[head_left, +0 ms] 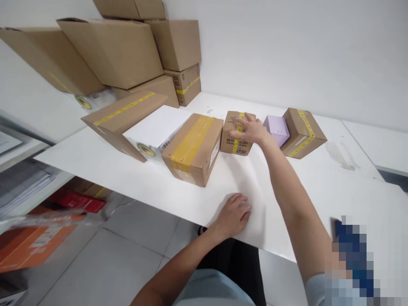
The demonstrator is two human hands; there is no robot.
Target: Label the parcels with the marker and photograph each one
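My right hand (250, 128) reaches over a small brown box (236, 143) with yellow tape, its fingers spread across the top and upper side. Near the front edge of the white table (191, 199), my left hand (234, 214) rests with its fingers curled; whether it holds anything is hidden. Just right of the small box stands a lilac box (277, 128), touching a brown taped box (304, 134). On the other side sits a larger brown box (194, 146) with wide yellow tape, beside a white box (159, 129) with a round label.
A long brown box (127, 114) leans at the left of the row. Large cartons (117, 53) are stacked behind it against the wall. Below left are a shelf (28, 182) with papers and an orange box (38, 244) on the floor.
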